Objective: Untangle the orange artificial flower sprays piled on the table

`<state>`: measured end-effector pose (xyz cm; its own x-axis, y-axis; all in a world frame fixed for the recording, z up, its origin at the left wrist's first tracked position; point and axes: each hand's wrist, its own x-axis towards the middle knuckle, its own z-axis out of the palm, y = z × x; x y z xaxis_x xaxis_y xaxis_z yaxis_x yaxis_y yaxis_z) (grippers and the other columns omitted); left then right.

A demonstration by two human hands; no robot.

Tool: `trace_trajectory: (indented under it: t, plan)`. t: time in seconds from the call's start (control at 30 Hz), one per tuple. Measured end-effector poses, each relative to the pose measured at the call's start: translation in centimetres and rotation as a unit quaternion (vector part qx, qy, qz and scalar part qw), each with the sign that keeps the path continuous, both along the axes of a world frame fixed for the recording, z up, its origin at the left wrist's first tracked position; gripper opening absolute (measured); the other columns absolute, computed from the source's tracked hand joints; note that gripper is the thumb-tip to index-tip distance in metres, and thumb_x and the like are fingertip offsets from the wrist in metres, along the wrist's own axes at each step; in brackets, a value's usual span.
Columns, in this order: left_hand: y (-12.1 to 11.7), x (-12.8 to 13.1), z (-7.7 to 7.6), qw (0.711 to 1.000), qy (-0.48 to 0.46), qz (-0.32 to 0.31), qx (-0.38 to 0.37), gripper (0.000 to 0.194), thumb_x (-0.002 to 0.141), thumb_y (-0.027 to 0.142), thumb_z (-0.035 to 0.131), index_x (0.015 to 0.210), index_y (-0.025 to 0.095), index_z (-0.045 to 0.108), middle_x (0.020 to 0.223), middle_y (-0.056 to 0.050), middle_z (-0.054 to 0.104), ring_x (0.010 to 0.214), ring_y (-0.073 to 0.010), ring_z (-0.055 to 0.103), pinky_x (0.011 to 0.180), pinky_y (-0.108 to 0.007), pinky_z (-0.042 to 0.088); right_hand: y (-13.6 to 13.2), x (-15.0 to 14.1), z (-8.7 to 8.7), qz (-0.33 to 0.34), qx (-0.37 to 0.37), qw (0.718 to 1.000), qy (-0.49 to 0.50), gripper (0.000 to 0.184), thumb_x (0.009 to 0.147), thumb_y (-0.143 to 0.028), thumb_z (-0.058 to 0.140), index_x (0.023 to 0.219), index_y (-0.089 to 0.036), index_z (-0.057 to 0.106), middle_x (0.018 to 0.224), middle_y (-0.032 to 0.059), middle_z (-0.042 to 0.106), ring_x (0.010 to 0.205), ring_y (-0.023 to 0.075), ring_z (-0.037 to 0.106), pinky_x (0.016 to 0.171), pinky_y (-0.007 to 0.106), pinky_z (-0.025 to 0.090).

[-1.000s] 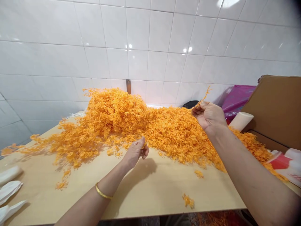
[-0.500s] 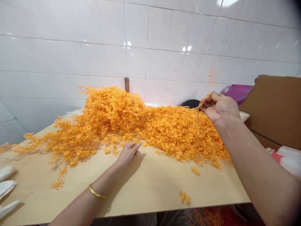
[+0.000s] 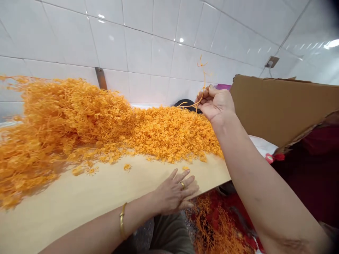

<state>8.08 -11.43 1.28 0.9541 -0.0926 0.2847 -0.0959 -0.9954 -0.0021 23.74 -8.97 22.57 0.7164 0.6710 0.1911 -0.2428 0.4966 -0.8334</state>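
Right hand (image 3: 216, 103) is pinching an orange stem (image 3: 204, 81) above the orange heap (image 3: 119, 123) on the desk (image 3: 100, 195). Left hand (image 3: 174, 192) is holding spread fingers near the edge. Cardboard box (image 3: 272, 111) is standing at right, contents hidden.

Thin branched orange stem (image 3: 204, 81) held up in R hand (image 3: 218, 102) nr heap of sm. orange flwrs (image 3: 169, 132).

The left hand (image 3: 174, 192) wears a gold-coloured ring (image 3: 182, 185) on one finger (a fairly broad band), and a slim, shiny bangle (image 3: 122, 220) of similar colour circles that wrist. Both forearms (image 3: 251, 176) are bare. Creased, dark greyish-green trousers (image 3: 172, 233) show at bottom centre.
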Motion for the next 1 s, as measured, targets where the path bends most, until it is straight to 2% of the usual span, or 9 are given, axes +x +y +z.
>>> trace_trajectory:
  t: [0.23, 0.4, 0.47, 0.57, 0.6, 0.67, 0.73, 0.87, 1.0]
  plan:
    - [6.4, 5.9, -1.7, 0.994, -0.05, 0.094, 0.023, 0.032, 0.084, 0.039, 0.029, 0.099, 0.022, 0.052, 0.106, -0.004, 0.054, 0.124, -0.025, 0.018, 0.097, -0.052, 0.01, -7.5, 1.6, 2.7, -0.034, 0.005, 0.983, -0.178, 0.031, 0.081, -0.007, 0.033, 0.053, -0.017, 0.042, 0.048, -0.0047, 0.038, 0.044, 0.0066, 0.04, 0.05, 0.023, 0.037]
    - [10.1, 5.9, -1.1, 0.99, -0.071, 0.12, 0.029, 0.024, 0.083, 0.023, 0.033, 0.083, 0.018, 0.057, 0.087, -0.007, 0.059, 0.119, -0.0265, 0.027, 0.093, -0.055, 0.012, -15.0, 4.9, 3.1, -0.102, -0.145, 0.911, -0.372, 0.024, 0.077, -0.012, 0.045, 0.054, -0.018, 0.049, 0.049, -0.0039, 0.043, 0.041, 0.0065, 0.038, 0.044, 0.023, 0.031]
    - [10.8, 5.9, -0.9, 0.99, -0.07, 0.123, 0.021, 0.023, 0.081, 0.02, 0.035, 0.08, 0.019, 0.058, 0.086, -0.007, 0.06, 0.119, -0.0257, 0.029, 0.093, -0.054, 0.014, -17.5, 6.3, 2.4, -0.101, -0.287, 0.83, -0.467, 0.018, 0.075, -0.018, 0.05, 0.057, -0.018, 0.053, 0.047, -0.0039, 0.045, 0.04, 0.0069, 0.039, 0.043, 0.023, 0.03]
    - [11.0, 5.9, -0.4, 0.992, -0.057, 0.115, 0.003, 0.02, 0.08, 0.021, 0.039, 0.075, 0.02, 0.059, 0.088, -0.006, 0.061, 0.117, -0.0257, 0.031, 0.093, -0.053, 0.014, -20.0, 7.7, 0.6, -0.041, -0.484, 0.635, -0.6, 0.012, 0.069, -0.029, 0.056, 0.064, -0.019, 0.062, 0.056, -0.0002, 0.054, 0.05, 0.0107, 0.048, 0.051, 0.025, 0.036]
    - [10.8, 5.9, -0.1, 0.993, -0.051, 0.106, -0.003, 0.02, 0.079, 0.021, 0.04, 0.072, 0.02, 0.059, 0.088, -0.006, 0.062, 0.117, -0.0262, 0.032, 0.093, -0.054, 0.013, -20.3, 7.9, -0.2, -0.035, -0.513, 0.582, -0.63, 0.013, 0.068, -0.03, 0.056, 0.067, -0.019, 0.064, 0.063, 0.0016, 0.057, 0.057, 0.0127, 0.051, 0.057, 0.027, 0.038]
    - [10.1, 5.5, 0.6, 0.996, -0.041, 0.077, -0.015, 0.018, 0.077, 0.023, 0.044, 0.066, 0.019, 0.058, 0.084, -0.005, 0.062, 0.115, -0.0276, 0.034, 0.093, -0.055, 0.012, -20.3, 7.9, -1.7, -0.066, -0.521, 0.524, -0.67, 0.017, 0.07, -0.03, 0.053, 0.072, -0.02, 0.066, 0.075, 0.0045, 0.059, 0.068, 0.0162, 0.053, 0.067, 0.03, 0.039]
    - [9.0, 4.6, 1.6, 0.997, -0.045, 0.049, -0.032, 0.017, 0.075, 0.024, 0.049, 0.06, 0.019, 0.056, 0.08, -0.004, 0.063, 0.114, -0.0288, 0.036, 0.094, -0.055, 0.011, -19.4, 7.0, -3.0, -0.073, -0.506, 0.518, -0.686, 0.023, 0.074, -0.03, 0.045, 0.079, -0.019, 0.065, 0.081, 0.0067, 0.06, 0.075, 0.0183, 0.054, 0.071, 0.032, 0.039]
    - [6.3, 1.7, 3.7, 0.995, -0.083, 0.047, -0.035, 0.016, 0.075, 0.024, 0.051, 0.061, 0.018, 0.055, 0.073, -0.004, 0.062, 0.11, -0.0268, 0.039, 0.094, -0.047, 0.019, -16.5, 3.6, -5.8, 0.057, -0.434, 0.578, -0.688, 0.031, 0.081, -0.036, 0.036, 0.091, -0.021, 0.061, 0.094, 0.0057, 0.061, 0.085, 0.0186, 0.055, 0.075, 0.03, 0.041]
    - [4.4, -1.9, 4.0, 0.996, -0.019, 0.088, 0.009, 0.016, 0.075, 0.03, 0.049, 0.068, 0.017, 0.056, 0.068, -0.005, 0.06, 0.083, -0.0192, 0.049, 0.077, -0.034, 0.035, -12.5, 0.6, -10.5, 0.111, -0.357, 0.609, -0.699, 0.03, 0.08, -0.04, 0.04, 0.093, -0.023, 0.06, 0.096, 0.0052, 0.062, 0.089, 0.0201, 0.056, 0.076, 0.031, 0.043]
